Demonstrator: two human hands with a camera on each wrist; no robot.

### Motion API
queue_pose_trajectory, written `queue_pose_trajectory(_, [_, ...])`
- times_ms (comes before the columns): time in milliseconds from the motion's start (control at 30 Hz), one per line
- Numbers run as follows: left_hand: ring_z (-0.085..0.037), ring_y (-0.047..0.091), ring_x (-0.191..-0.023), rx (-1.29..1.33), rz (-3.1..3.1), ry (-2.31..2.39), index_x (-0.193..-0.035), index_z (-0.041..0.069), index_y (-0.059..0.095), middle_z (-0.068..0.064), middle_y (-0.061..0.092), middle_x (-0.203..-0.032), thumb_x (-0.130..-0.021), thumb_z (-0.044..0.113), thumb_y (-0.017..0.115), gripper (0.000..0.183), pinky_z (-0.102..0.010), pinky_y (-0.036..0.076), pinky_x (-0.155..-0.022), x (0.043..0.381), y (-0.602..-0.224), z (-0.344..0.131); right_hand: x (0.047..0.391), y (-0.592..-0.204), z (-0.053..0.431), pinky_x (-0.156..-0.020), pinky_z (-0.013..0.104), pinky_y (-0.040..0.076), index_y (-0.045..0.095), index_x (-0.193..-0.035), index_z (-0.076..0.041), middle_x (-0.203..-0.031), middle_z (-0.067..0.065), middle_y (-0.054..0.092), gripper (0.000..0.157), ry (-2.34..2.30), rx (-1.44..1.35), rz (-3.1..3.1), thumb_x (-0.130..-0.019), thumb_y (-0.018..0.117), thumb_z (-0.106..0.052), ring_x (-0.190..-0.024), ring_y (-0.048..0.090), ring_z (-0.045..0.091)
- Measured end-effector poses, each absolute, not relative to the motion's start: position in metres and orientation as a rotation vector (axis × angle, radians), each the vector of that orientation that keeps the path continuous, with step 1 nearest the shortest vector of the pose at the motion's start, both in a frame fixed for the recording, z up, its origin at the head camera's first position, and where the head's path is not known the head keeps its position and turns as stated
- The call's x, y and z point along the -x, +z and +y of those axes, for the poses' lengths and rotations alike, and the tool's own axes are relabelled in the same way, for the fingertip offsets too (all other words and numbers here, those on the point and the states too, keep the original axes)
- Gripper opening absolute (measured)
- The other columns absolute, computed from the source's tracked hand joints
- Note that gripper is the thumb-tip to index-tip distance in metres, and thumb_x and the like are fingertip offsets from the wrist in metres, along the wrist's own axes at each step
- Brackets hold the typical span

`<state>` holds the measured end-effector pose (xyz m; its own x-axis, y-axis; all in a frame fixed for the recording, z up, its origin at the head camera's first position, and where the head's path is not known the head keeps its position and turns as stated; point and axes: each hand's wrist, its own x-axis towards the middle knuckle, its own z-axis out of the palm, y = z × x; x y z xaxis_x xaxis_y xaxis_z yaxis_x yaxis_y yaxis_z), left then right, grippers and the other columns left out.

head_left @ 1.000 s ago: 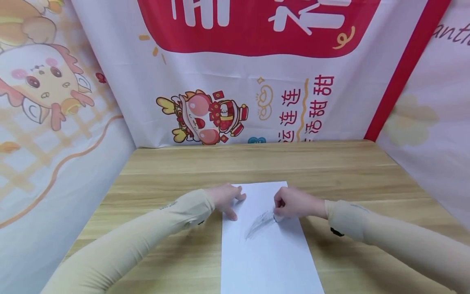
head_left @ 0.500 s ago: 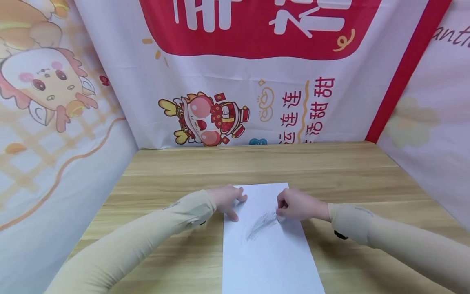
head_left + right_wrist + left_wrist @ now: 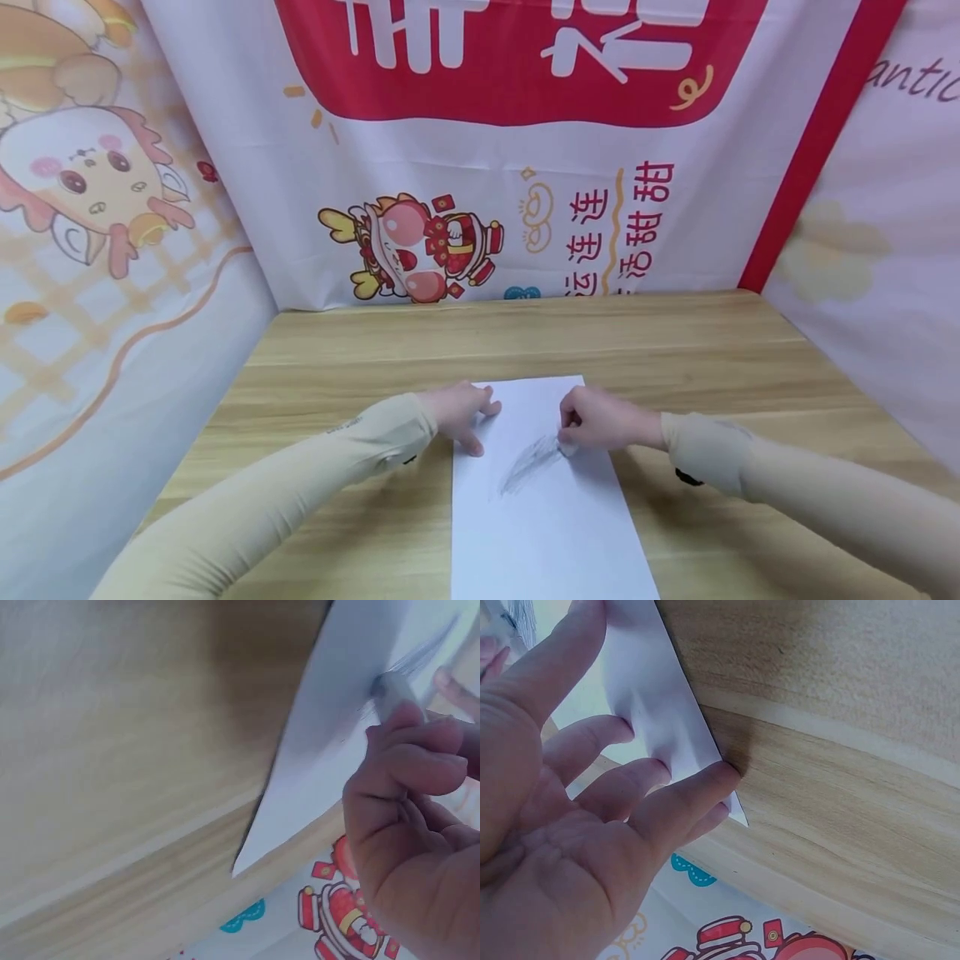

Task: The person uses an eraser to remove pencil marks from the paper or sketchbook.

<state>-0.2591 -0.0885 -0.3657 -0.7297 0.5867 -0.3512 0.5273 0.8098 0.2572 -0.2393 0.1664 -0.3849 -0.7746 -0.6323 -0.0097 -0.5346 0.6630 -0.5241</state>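
Observation:
A long white sheet of paper (image 3: pixel 551 533) lies on the wooden table, with a grey pencil-like smudge (image 3: pixel 528 467) slanting across its upper half. My left hand (image 3: pixel 459 412) rests on the sheet's upper left edge, fingers spread; in the left wrist view its fingertips press on the paper near a corner. At the smudge's upper right end, my right hand (image 3: pixel 600 418) pinches a small whitish eraser (image 3: pixel 396 696) between thumb and fingers. The eraser's darkened tip meets the paper, and most of its body is hidden by the fingers.
The wooden table (image 3: pixel 337 350) extends around the sheet on both sides. Behind it hangs a white cloth (image 3: pixel 285 167) printed with red shapes and a cartoon figure. More printed cloth walls (image 3: pixel 877 250) close off the left and right.
The head view shifts slightly. My right hand makes only small movements with the eraser at the smudge's upper end, and my left hand stays in place on the paper.

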Motion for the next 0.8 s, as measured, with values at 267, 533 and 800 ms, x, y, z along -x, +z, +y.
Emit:
queue_pose_trajectory(267, [-0.032,0.032,-0.141,-0.842,2.572,0.191,-0.145,0.011,0.051,-0.014,0.037,-0.153,-0.08,0.024,0.084,0.073,-0.041,0.025,-0.114,0.258,-0.363,-0.09,0.244,-0.38,0.165,-0.049,0.023,0.043,0.066,-0.07,-0.011,-0.06,-0.007,0.056,0.019,-0.725,0.913,2.682,-0.086,0.073,-0.004,-0.054,0.05,0.006])
queue_pose_trajectory(533, [-0.034,0.029,-0.142,-0.863,2.561,0.168,-0.145,0.011,0.049,-0.016,0.035,-0.154,-0.082,0.024,0.083,0.073,-0.042,0.022,-0.115,0.26,-0.364,-0.093,0.249,-0.383,0.16,-0.053,0.024,0.043,0.069,-0.073,-0.01,-0.064,-0.006,0.057,0.016,-0.758,0.86,2.709,-0.088,0.073,-0.007,-0.058,0.049,0.008])
queue_pose_trajectory(800, [-0.033,0.027,-0.143,-0.835,2.543,0.235,-0.145,0.012,0.05,-0.013,0.035,-0.155,-0.081,0.023,0.083,0.073,-0.044,0.022,-0.115,0.261,-0.366,-0.09,0.252,-0.386,0.164,-0.049,0.025,0.045,0.066,-0.069,-0.01,-0.06,-0.004,0.057,0.02,-0.78,0.858,2.64,-0.087,0.072,-0.003,-0.052,0.052,0.009])
